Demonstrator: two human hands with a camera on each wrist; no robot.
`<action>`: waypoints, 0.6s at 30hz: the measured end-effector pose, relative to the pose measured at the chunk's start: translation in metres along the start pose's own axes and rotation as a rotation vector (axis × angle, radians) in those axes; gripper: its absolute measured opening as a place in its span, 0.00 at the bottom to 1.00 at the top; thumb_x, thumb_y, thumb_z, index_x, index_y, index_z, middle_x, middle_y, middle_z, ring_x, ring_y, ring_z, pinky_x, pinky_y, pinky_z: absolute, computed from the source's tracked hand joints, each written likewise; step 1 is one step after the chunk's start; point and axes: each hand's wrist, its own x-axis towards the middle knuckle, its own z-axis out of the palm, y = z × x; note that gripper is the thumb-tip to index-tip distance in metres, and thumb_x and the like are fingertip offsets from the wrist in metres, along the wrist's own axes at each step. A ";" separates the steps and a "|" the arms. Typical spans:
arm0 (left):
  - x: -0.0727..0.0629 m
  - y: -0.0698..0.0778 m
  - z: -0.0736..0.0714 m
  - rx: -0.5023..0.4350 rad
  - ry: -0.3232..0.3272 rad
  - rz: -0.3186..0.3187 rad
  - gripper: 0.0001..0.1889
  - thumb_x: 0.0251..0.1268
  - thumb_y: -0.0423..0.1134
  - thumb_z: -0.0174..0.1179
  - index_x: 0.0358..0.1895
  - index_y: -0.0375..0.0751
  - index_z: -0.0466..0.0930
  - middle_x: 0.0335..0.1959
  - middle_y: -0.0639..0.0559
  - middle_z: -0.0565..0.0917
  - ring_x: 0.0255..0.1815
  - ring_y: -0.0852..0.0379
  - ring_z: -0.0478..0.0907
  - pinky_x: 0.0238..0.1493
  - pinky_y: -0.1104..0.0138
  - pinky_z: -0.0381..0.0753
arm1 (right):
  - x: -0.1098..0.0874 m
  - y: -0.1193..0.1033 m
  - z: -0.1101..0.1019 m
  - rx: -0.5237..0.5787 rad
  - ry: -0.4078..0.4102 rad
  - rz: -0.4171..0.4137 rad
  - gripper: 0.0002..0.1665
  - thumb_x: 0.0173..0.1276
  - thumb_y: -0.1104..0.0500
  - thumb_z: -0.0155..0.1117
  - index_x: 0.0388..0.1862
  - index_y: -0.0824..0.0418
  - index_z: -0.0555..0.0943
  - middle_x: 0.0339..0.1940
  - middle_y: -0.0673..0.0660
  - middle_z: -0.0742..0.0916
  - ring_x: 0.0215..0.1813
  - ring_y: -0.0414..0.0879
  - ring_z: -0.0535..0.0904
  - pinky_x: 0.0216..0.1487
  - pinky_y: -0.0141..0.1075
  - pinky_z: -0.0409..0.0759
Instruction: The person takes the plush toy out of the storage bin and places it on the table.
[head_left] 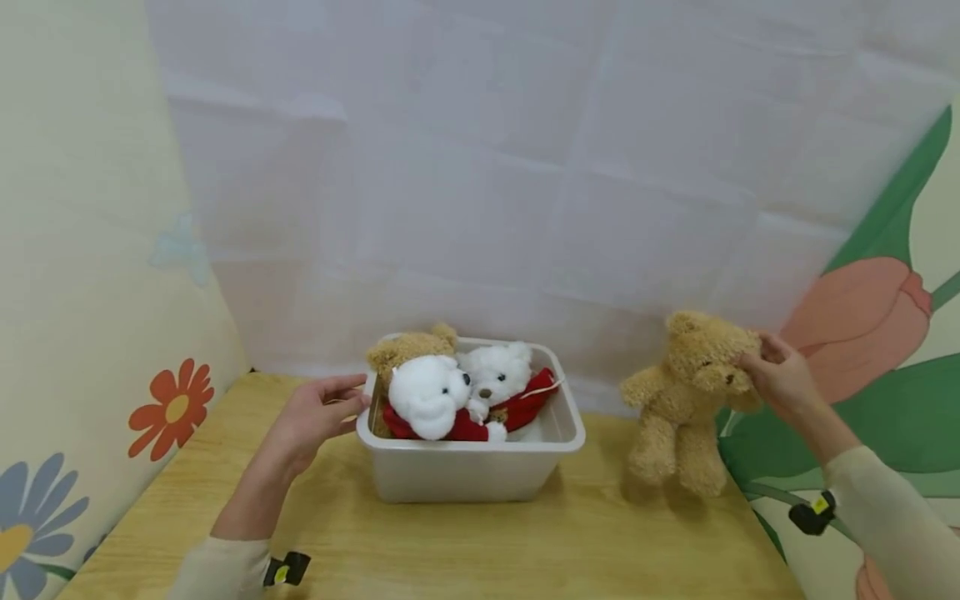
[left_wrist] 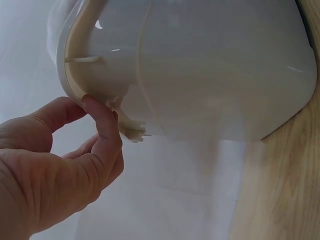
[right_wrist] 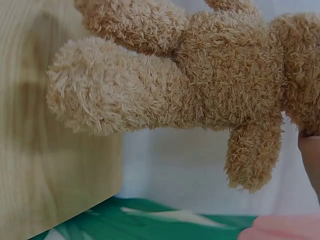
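Note:
A tan teddy bear hangs upright at the right of the table, its feet a little above the wood. My right hand grips it by the side of the head. In the right wrist view the bear's body fills most of the picture, and only a bit of the hand shows at the right edge. My left hand pinches the left rim of a white plastic bin. From the left wrist, thumb and fingers meet at the rim's corner.
Inside the bin lie two white bears in red clothes and another tan bear. A white cloth hangs behind the wooden table. Flower-painted panels stand at both sides, close to the table's edges.

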 end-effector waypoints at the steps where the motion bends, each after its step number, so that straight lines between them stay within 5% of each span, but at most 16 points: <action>1: 0.000 0.000 0.000 0.000 0.002 0.000 0.29 0.75 0.35 0.60 0.74 0.28 0.66 0.55 0.36 0.73 0.54 0.48 0.76 0.53 0.57 0.83 | 0.001 0.004 -0.003 -0.006 0.010 0.002 0.33 0.77 0.72 0.55 0.75 0.52 0.62 0.44 0.50 0.75 0.41 0.44 0.83 0.30 0.32 0.78; 4: 0.000 -0.001 0.001 0.000 0.012 -0.002 0.28 0.75 0.34 0.60 0.73 0.27 0.66 0.55 0.36 0.73 0.54 0.50 0.77 0.53 0.57 0.82 | 0.002 0.014 -0.011 -0.096 0.025 0.025 0.35 0.77 0.70 0.57 0.77 0.52 0.60 0.64 0.60 0.73 0.40 0.41 0.83 0.29 0.31 0.78; 6: -0.001 -0.002 0.002 0.002 0.018 -0.004 0.28 0.75 0.34 0.60 0.73 0.28 0.66 0.55 0.37 0.74 0.53 0.51 0.77 0.53 0.57 0.82 | 0.004 0.019 -0.016 -0.172 0.039 0.044 0.44 0.77 0.69 0.58 0.84 0.53 0.50 0.79 0.63 0.56 0.40 0.39 0.81 0.30 0.30 0.77; 8: -0.002 -0.002 0.002 0.004 0.026 -0.004 0.28 0.75 0.35 0.60 0.73 0.28 0.66 0.55 0.37 0.74 0.53 0.50 0.77 0.53 0.57 0.82 | 0.006 0.025 -0.022 -0.225 0.042 0.055 0.51 0.77 0.68 0.58 0.85 0.58 0.38 0.83 0.57 0.40 0.41 0.36 0.80 0.34 0.29 0.79; 12: -0.001 -0.001 0.003 -0.001 0.033 0.003 0.29 0.75 0.36 0.61 0.73 0.29 0.67 0.55 0.36 0.74 0.55 0.49 0.77 0.54 0.56 0.82 | 0.010 0.035 -0.034 -0.227 0.065 0.087 0.53 0.76 0.69 0.59 0.84 0.61 0.34 0.69 0.53 0.63 0.38 0.36 0.80 0.36 0.30 0.79; 14: -0.002 -0.001 0.004 -0.009 0.037 0.003 0.28 0.75 0.36 0.61 0.73 0.29 0.67 0.54 0.37 0.75 0.55 0.49 0.77 0.54 0.56 0.82 | 0.012 0.039 -0.040 -0.269 0.061 0.108 0.54 0.77 0.67 0.59 0.84 0.59 0.33 0.76 0.56 0.58 0.41 0.32 0.79 0.37 0.30 0.79; 16: -0.004 -0.001 0.004 -0.019 0.041 -0.002 0.28 0.75 0.36 0.61 0.73 0.30 0.67 0.54 0.37 0.75 0.55 0.49 0.78 0.54 0.57 0.82 | 0.014 0.043 -0.045 -0.282 0.055 0.122 0.49 0.78 0.66 0.58 0.85 0.55 0.40 0.82 0.59 0.49 0.43 0.32 0.80 0.36 0.30 0.79; 18: -0.005 -0.001 0.004 -0.029 0.045 -0.009 0.28 0.75 0.36 0.61 0.73 0.31 0.67 0.53 0.38 0.75 0.54 0.50 0.78 0.54 0.57 0.82 | 0.018 0.047 -0.048 -0.271 0.040 0.115 0.42 0.78 0.66 0.58 0.83 0.51 0.51 0.82 0.62 0.51 0.45 0.33 0.81 0.37 0.31 0.80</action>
